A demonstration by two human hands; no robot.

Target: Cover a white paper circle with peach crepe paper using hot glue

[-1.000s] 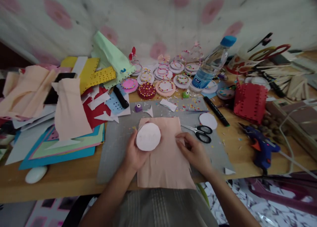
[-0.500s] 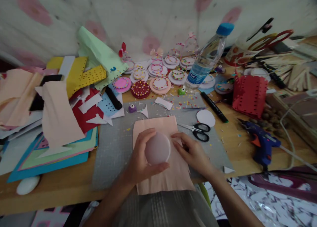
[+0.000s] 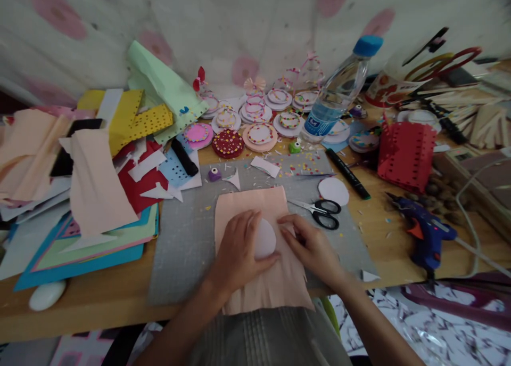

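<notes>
Disc [image 3: 266, 239] at lower centre of the frame, over peach paper [image 3: 249, 198], with fingers and thumb of the left hand [image 3: 238, 249] clamped around it. Bent fingers of the right hand [image 3: 313, 247] meet the paper's right side; pinching, cannot tell.

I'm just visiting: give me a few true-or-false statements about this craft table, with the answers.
1. The left hand holds a pale disc over the peach paper. True.
2. The right hand is at the right side of the peach paper. True.
3. The scissors are in the left hand. False: they lie on the gray mat.
4. The bottle has a red cap. False: its cap is blue.
</notes>
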